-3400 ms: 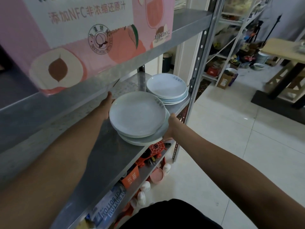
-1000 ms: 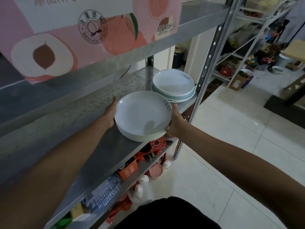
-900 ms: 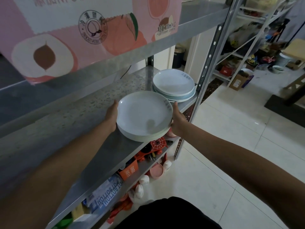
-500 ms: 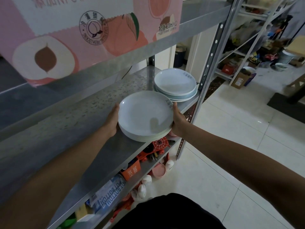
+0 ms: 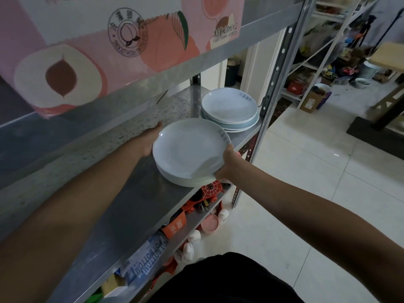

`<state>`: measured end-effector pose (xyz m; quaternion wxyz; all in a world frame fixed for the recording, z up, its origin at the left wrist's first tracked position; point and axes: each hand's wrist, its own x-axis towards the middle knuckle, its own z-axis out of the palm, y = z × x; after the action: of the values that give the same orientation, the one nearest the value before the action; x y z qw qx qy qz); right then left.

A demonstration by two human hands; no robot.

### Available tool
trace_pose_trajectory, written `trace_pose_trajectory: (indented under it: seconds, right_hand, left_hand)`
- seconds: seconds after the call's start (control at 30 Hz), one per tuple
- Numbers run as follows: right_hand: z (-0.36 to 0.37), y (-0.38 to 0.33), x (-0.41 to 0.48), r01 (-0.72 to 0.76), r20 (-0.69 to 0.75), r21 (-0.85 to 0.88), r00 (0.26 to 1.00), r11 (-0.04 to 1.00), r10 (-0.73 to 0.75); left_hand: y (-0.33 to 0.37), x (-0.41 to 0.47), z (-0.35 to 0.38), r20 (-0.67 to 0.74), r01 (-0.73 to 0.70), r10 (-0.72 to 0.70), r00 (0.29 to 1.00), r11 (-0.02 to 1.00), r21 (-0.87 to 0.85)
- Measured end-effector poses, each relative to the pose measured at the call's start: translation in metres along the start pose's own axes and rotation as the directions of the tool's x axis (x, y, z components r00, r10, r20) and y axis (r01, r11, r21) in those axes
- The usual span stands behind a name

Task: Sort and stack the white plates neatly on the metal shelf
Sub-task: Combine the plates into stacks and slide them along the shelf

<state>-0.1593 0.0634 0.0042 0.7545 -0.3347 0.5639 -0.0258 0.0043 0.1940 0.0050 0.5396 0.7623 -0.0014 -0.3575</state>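
1. near stack of white plates [image 5: 189, 152]: several shallow round plates, pale with a faint bluish cast, nested evenly so that only thin rim edges are seen along the front; small grey lettering is printed on the right rim of the top plate; the stack is located at the front edge of the metal shelf [image 5: 131, 206], slightly overhanging it; whether it rests on the shelf or is lifted just clear cannot be told
2. left hand [image 5: 150, 138]: pressed flat against the far left rim of the near stack, fingers held together and mostly hidden behind the plates
3. right hand [image 5: 229, 164]: clasped on the near right rim of the same stack, thumb laid on the upper edge, fingers curled beneath
4. far stack of white plates [image 5: 229, 107]: a second pile set further along the same shelf, beside the upright post [image 5: 277, 68]; the same grey lettering is seen on the top plate; the lower plates are wider, with rims showing below and to the right; this pile is apart from the near stack
5. pink carton [image 5: 105, 40]: printed with peach motifs, placed on the shelf above
6. lower shelf: a blue-and-white box [image 5: 146, 261], an orange box [image 5: 175, 226] and a red spider-web item [image 5: 211, 189] are stored below
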Motion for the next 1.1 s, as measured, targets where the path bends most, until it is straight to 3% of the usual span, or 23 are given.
trace_pose_trajectory:
  seconds: [0.3, 0.43, 0.83, 0.97, 1.1]
  right_hand:
    - [0.005, 0.003, -0.028, -0.008, 0.010, 0.080, 1.000, 0.997, 0.008]
    - [0.013, 0.007, -0.008, -0.098, 0.054, 0.163, 0.994, 0.982, 0.090]
    - [0.025, 0.012, 0.007, -0.008, 0.054, -0.036, 0.999, 0.999, 0.010]
    - [0.016, 0.004, 0.013, 0.064, 0.084, -0.184, 0.995, 0.981, -0.050]
    - [0.018, -0.007, 0.008, 0.183, 0.093, -0.209, 0.982, 0.961, -0.167]
  left_hand:
    - [0.003, 0.011, -0.006, -0.022, -0.012, 0.013, 1.000, 0.999, 0.032]
    - [0.005, 0.011, -0.006, -0.040, -0.010, 0.012, 0.999, 0.999, 0.050]
    - [0.012, 0.011, -0.013, -0.106, 0.001, 0.017, 0.994, 0.986, 0.165]
    - [0.006, 0.008, -0.016, -0.145, -0.050, 0.058, 0.988, 0.997, 0.058]
    - [-0.022, 0.008, -0.015, -0.274, -0.096, 0.019, 0.961, 0.958, -0.271]
